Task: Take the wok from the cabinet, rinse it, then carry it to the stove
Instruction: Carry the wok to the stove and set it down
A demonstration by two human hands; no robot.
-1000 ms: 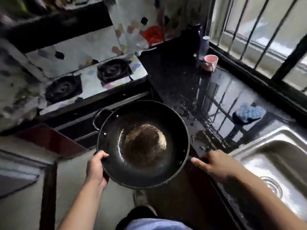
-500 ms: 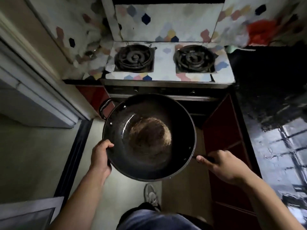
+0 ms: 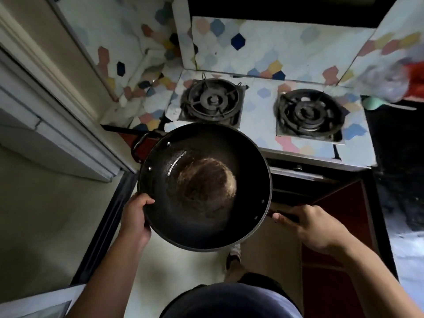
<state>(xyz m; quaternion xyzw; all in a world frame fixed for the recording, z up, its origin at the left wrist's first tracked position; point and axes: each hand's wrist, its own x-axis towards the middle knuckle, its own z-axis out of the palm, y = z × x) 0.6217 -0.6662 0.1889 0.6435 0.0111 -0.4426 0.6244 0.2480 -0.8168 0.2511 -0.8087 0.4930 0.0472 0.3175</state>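
- While both hands carry it, the wok (image 3: 204, 187) hangs in the air in front of the person's body, over the floor (image 3: 46, 214), and its far rim just overlaps the near edge of the stove (image 3: 259, 115).
- Nearest on the left, the left hand (image 3: 135, 219) clasps the near-left rim: its thumb lies over the lip and the other fingers curl underneath, out of sight.
- On the right, the right hand (image 3: 314, 228) is wrapped around the dark long handle (image 3: 284, 216) that sticks out from the wok's right side, fingers closed on it.
- Opposite that handle, the small loop handle (image 3: 138, 145) points away to the far left, so the wok's long axis runs from near right to far left.
- Directly beyond the wok's far rim sits the left burner (image 3: 212, 101); the right burner (image 3: 309, 114) lies further to the right, apart from the pan.
- I judge the coming move to be a short push forward and a lowering onto the left burner, which is the closer of the two.
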